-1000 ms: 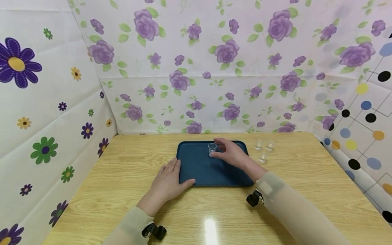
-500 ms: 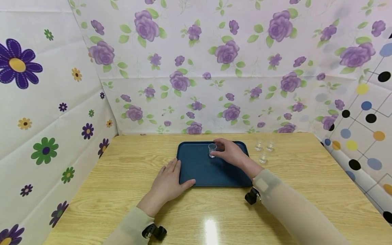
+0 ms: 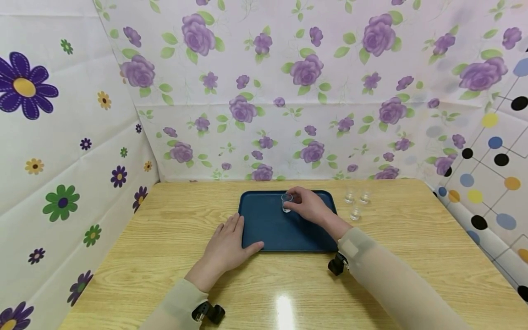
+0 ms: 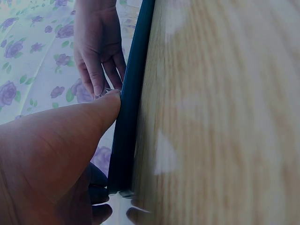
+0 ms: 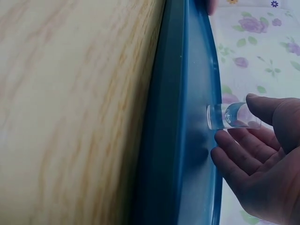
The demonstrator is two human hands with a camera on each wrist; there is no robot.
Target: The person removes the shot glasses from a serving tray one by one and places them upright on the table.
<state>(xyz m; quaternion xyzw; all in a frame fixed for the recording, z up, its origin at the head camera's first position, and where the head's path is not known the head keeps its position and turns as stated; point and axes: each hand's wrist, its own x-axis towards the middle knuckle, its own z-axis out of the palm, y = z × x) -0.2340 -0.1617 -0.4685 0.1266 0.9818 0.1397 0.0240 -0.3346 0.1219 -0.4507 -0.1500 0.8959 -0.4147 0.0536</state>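
My right hand holds a small clear shot glass upright over the back part of a dark blue tray. In the right wrist view the thumb lies against the shot glass near its rim, the other fingers on the opposite side, and its base is right at the tray surface. My left hand rests at the tray's front left corner, fingers straight along the left edge and thumb at the front rim. The left wrist view shows that left thumb against the tray's edge.
Three more clear shot glasses stand grouped on the wooden table, right of the tray. Behind the table hangs a floral cloth. Patterned cloths also close off the left and right sides.
My right wrist and forearm have shifted slightly left, while the shot glass keeps almost the same spot over the tray. My left hand has stayed put.
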